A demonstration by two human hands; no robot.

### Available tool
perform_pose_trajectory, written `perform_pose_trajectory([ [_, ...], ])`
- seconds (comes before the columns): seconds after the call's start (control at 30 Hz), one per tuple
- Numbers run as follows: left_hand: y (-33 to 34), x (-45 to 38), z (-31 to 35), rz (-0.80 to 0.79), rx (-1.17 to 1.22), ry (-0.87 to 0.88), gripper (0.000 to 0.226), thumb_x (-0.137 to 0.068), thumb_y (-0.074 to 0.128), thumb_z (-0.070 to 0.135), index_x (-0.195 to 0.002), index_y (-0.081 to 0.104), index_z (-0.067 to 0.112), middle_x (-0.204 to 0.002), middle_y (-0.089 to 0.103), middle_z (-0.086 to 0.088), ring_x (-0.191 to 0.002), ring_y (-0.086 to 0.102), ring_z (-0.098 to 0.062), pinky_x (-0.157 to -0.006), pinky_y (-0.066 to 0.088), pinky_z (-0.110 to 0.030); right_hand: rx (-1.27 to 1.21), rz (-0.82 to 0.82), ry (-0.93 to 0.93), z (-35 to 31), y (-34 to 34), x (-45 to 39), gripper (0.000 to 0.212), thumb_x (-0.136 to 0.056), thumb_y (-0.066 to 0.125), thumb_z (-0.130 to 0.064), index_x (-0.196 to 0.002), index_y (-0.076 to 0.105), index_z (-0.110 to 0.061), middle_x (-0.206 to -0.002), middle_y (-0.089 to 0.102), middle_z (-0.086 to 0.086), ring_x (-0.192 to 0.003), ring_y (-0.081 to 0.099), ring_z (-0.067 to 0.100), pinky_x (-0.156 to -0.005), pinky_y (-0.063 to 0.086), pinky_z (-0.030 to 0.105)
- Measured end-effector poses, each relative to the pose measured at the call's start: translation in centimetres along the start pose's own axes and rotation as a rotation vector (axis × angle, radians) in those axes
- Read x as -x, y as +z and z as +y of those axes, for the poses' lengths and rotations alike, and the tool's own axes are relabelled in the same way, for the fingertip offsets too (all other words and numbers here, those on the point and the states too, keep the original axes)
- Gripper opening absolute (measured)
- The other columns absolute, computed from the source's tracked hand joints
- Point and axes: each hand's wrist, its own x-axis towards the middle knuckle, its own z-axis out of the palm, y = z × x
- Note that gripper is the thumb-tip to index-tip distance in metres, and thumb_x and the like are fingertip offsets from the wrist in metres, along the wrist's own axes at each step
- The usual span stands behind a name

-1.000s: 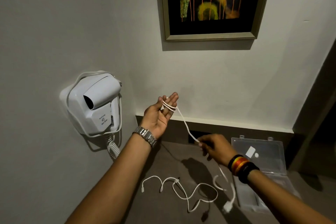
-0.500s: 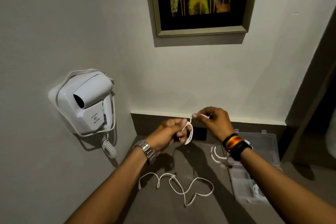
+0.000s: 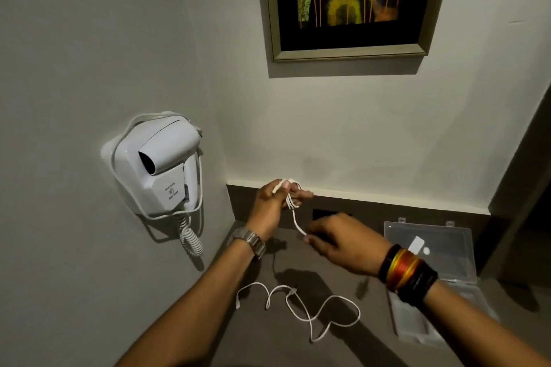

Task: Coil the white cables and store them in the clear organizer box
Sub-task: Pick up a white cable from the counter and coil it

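Note:
My left hand [image 3: 275, 201] is raised near the back wall with a white cable [image 3: 293, 211] wound in several loops around its fingers. The cable's free tail drops down to my right hand [image 3: 337, 243], whose fingertips pinch its end just below and to the right. A second white cable [image 3: 301, 308] lies loose in curves on the brown counter in front of me. The clear organizer box [image 3: 433, 274] sits open at the right, partly hidden behind my right wrist.
A white wall-mounted hair dryer [image 3: 162, 165] with a coiled cord hangs on the left wall. A framed picture [image 3: 351, 3] hangs above on the back wall. A dark socket panel [image 3: 323, 214] sits low on the back wall behind my hands.
My left hand has turned and lifted slightly with more loops on its fingers. My right hand has dropped from beside it to below it, drawing the short tail down.

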Motion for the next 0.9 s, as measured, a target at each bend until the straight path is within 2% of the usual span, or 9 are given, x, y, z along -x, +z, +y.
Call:
perform_pose_trajectory([
  [0.1, 0.3, 1.2, -0.6, -0.148, -0.416, 0.078, 0.033, -0.102, 0.045, 0.038, -0.092, 0.066, 0.014, -0.093, 0.073, -0.014, -0.095, 0.070, -0.030, -0.096, 0.051, -0.056, 0.083, 0.253, -0.067, 0.8, -3.1, -0.5, 0.024, -0.098, 0.053, -0.044, -0.092, 0.069, -0.027, -0.082, 0.071, -0.005, -0.073, 0.065, 0.016, -0.065, 0.053, 0.040],
  [0.27, 0.8, 2.5, 0.2, -0.422, 0.242, -0.112, 0.026, -0.102, 0.043, 0.023, -0.093, 0.059, 0.005, -0.062, 0.055, -0.007, -0.073, 0.072, -0.031, -0.077, 0.058, -0.036, -0.286, 0.519, 0.095, 4.6, -3.7, -1.9, 0.016, -0.084, 0.079, -0.040, -0.082, 0.080, -0.023, -0.083, 0.074, -0.009, -0.077, 0.069, 0.014, -0.067, 0.055, 0.035],
  [0.43, 0.5, 1.5, 1.4, -0.227, 0.571, -0.160, 0.022, -0.099, 0.050, 0.022, -0.084, 0.058, 0.008, -0.057, 0.053, 0.000, -0.065, 0.068, -0.020, -0.069, 0.059, -0.029, -0.508, 0.274, 0.175, 6.2, 2.7, -1.1, 0.015, -0.095, 0.069, -0.028, -0.100, 0.081, -0.020, -0.087, 0.078, 0.002, -0.077, 0.067, 0.007, -0.073, 0.054, 0.036],
  [0.53, -0.8, 0.4, 1.6, -0.036, 0.729, -0.154, 0.025, -0.105, 0.043, 0.020, -0.088, 0.057, 0.008, -0.067, 0.070, -0.003, -0.081, 0.077, -0.022, -0.076, 0.062, -0.032, -0.573, 0.072, 0.210, 5.0, 5.6, -0.2, 0.021, -0.098, 0.065, -0.023, -0.114, 0.077, -0.017, -0.089, 0.079, -0.004, -0.080, 0.071, 0.003, -0.081, 0.060, 0.031],
  [0.63, -2.3, -0.4, 1.4, 0.084, 0.765, -0.114, 0.028, -0.107, 0.037, 0.023, -0.091, 0.055, 0.009, -0.087, 0.079, -0.011, -0.095, 0.077, -0.025, -0.091, 0.055, -0.037, -0.580, -0.005, 0.215, 3.4, 5.6, 0.4, 0.015, -0.101, 0.060, -0.021, -0.103, 0.075, -0.018, -0.077, 0.072, -0.004, -0.071, 0.070, 0.005, -0.078, 0.062, 0.026],
  [0.7, -2.7, -0.7, 1.1, 0.161, 0.637, -0.071, 0.028, -0.108, 0.035, 0.023, -0.094, 0.055, 0.009, -0.099, 0.078, -0.018, -0.098, 0.076, -0.026, -0.099, 0.051, -0.040, -0.445, -0.039, 0.174, 2.2, 4.5, 0.8, 0.018, -0.102, 0.056, -0.025, -0.093, 0.071, -0.024, -0.077, 0.069, -0.005, -0.075, 0.070, 0.006, -0.077, 0.060, 0.023],
  [0.77, -2.6, -0.4, 0.7, 0.172, 0.267, -0.003, 0.031, -0.108, 0.034, 0.021, -0.097, 0.057, 0.005, -0.103, 0.076, -0.015, -0.097, 0.074, -0.022, -0.098, 0.052, -0.034, -0.233, 0.033, 0.069, 1.0, 3.2, 0.8, 0.022, -0.103, 0.051, -0.031, -0.095, 0.070, -0.023, -0.082, 0.066, -0.007, -0.074, 0.065, 0.008, -0.074, 0.057, 0.026],
  [0.83, -2.3, 0.9, -0.1, 0.063, -0.246, 0.053, 0.034, -0.108, 0.036, 0.026, -0.095, 0.063, 0.010, -0.091, 0.076, 0.009, -0.088, 0.070, -0.003, -0.084, 0.051, -0.015, -0.061, 0.227, -0.062, 0.4, 1.5, 0.3, 0.025, -0.102, 0.048, -0.034, -0.107, 0.071, -0.025, -0.085, 0.063, -0.011, -0.073, 0.058, 0.006, -0.069, 0.052, 0.028],
  [0.9, -1.8, 2.3, -0.8, -0.155, -0.453, 0.053, 0.034, -0.107, 0.038, 0.029, -0.090, 0.063, 0.014, -0.078, 0.069, 0.010, -0.076, 0.068, 0.000, -0.070, 0.046, -0.012, -0.051, 0.402, -0.094, 1.0, -0.1, -0.8, 0.023, -0.100, 0.054, -0.030, -0.112, 0.073, -0.025, -0.090, 0.068, -0.009, -0.079, 0.063, 0.009, -0.070, 0.051, 0.028],
])
